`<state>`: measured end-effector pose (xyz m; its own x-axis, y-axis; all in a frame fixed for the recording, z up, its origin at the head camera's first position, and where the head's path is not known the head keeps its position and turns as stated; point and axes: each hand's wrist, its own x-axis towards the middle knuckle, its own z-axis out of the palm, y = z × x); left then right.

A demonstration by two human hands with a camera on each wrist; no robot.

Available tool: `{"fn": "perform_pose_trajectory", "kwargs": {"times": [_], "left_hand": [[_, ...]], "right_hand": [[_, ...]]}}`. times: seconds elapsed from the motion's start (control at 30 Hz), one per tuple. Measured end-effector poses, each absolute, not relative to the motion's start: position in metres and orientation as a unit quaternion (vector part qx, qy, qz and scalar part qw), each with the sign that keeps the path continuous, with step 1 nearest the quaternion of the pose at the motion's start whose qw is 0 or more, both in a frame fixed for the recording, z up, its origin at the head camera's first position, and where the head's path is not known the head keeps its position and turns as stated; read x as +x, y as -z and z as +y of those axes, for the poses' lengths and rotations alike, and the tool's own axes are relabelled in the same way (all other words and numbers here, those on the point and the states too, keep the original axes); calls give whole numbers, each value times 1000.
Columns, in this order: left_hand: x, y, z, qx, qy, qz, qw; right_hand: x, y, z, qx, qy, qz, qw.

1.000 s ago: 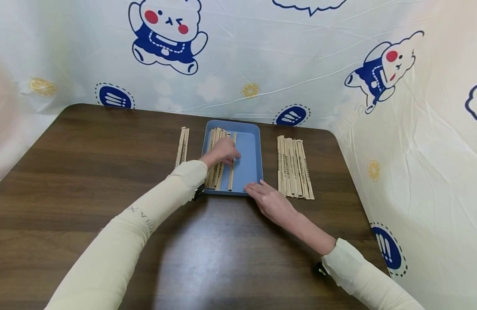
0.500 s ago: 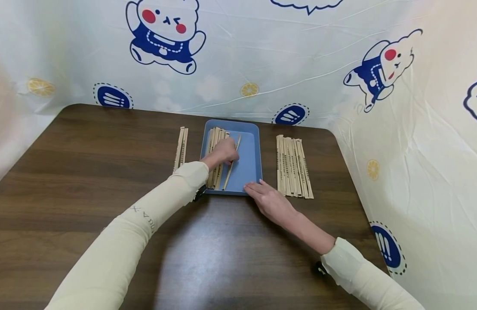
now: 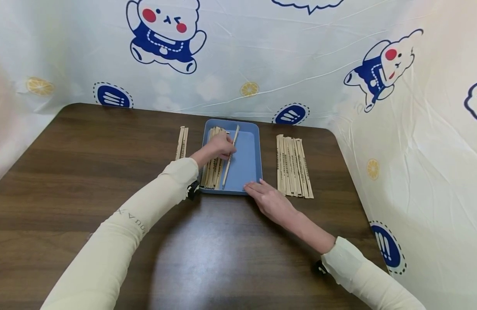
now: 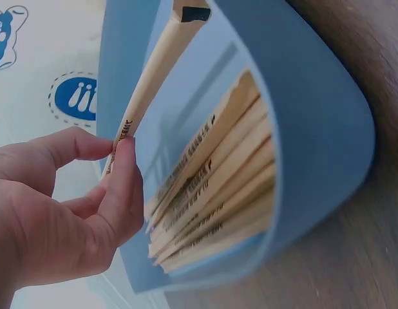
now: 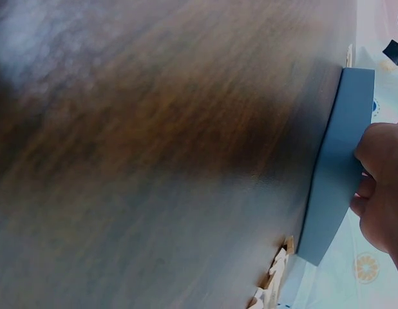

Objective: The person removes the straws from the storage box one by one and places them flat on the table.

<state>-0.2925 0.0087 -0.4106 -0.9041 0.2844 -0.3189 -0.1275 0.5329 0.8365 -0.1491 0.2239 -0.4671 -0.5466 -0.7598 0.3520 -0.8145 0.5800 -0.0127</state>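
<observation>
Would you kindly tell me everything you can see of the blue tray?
The blue tray is a shallow rectangle with rounded corners and a raised rim, apparently plastic. It lies flat on the dark wood-grain table, a short side toward the person. Paper-wrapped sticks lie side by side in its left part. The right hand holds its near right corner; the left hand pinches another stick above it.

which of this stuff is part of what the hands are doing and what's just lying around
Part of the job, it seems:
- pinched packet, in the left grip
- blue tray, right grip at its near right corner
- packets inside the tray

Lying by, though possibly related:
- two packets left of the tray
- row of packets right of it
</observation>
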Motion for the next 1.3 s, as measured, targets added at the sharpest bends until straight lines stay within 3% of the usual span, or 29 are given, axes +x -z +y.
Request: {"fn": "perform_pose_trajectory", "kwargs": {"times": [0.6,1.3], "left_hand": [[-298,388,-67,-22,-574,785,231],[-287,413,-147,-72,-544,801,240]], "right_hand": [[-147,469,223,448,-95,-875,160],[-147,467,222,447,-90,-877,150]]}}
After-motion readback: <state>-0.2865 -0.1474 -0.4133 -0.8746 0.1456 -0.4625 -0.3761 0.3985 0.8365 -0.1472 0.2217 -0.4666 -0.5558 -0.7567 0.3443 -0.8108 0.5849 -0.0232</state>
